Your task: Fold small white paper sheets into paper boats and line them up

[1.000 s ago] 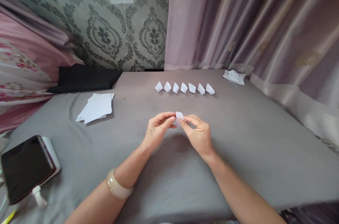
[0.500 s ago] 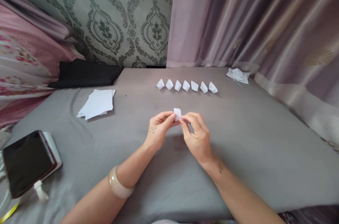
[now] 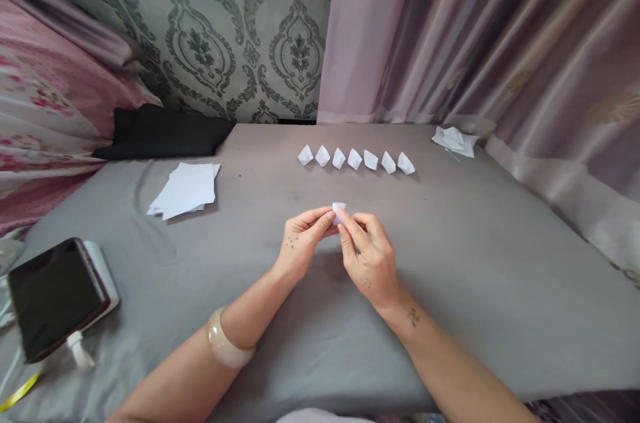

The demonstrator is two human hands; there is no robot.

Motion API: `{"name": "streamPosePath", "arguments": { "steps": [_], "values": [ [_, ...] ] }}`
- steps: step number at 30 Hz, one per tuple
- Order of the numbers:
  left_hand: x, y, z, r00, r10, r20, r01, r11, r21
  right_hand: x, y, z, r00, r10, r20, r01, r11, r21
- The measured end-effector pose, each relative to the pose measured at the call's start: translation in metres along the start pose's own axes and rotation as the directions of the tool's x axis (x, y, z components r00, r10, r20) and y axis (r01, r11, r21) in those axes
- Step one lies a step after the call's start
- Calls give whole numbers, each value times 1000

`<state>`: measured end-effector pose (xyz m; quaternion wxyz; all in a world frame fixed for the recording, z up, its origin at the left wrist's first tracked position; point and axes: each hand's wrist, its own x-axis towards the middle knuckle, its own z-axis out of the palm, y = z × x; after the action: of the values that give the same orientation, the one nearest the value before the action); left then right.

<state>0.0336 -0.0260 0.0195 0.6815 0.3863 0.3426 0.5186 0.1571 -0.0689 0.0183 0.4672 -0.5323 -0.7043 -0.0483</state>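
Note:
A small folded piece of white paper (image 3: 339,209) is held up between my two hands, above the grey cloth. My left hand (image 3: 303,236) pinches its left side, thumb in front. On the right side, my right hand (image 3: 370,250) grips the same paper with thumb and forefinger, the fingertip lying on its face. Fingers cover the paper's lower part. Beyond my hands, several small folded white paper pieces (image 3: 355,158) stand in a row, spaced apart. Left of my hands lies a stack of white paper sheets (image 3: 187,188).
Loose white papers (image 3: 455,140) lie at the back right by the curtain (image 3: 450,43). A folded black cloth (image 3: 165,133) is at the back left. At the near left sit a dark-screened device (image 3: 57,296) with a white cable plug (image 3: 80,351) and a yellow strip (image 3: 20,391).
My right forefinger has come up onto the face of the folded paper, which now shows narrower. The whole view has shifted slightly; the row and stack stay in place.

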Motion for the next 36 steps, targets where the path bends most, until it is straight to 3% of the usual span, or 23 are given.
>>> {"name": "streamPosePath", "arguments": {
  "steps": [17,36],
  "values": [
    [-3,0,0,997,7,72,-12,998,67,10,-5,0,991,109,-73,-106,993,41],
    [0,5,-4,995,-1,101,-12,993,121,25,-10,-10,955,287,72,-295,906,303]
  ]
}}
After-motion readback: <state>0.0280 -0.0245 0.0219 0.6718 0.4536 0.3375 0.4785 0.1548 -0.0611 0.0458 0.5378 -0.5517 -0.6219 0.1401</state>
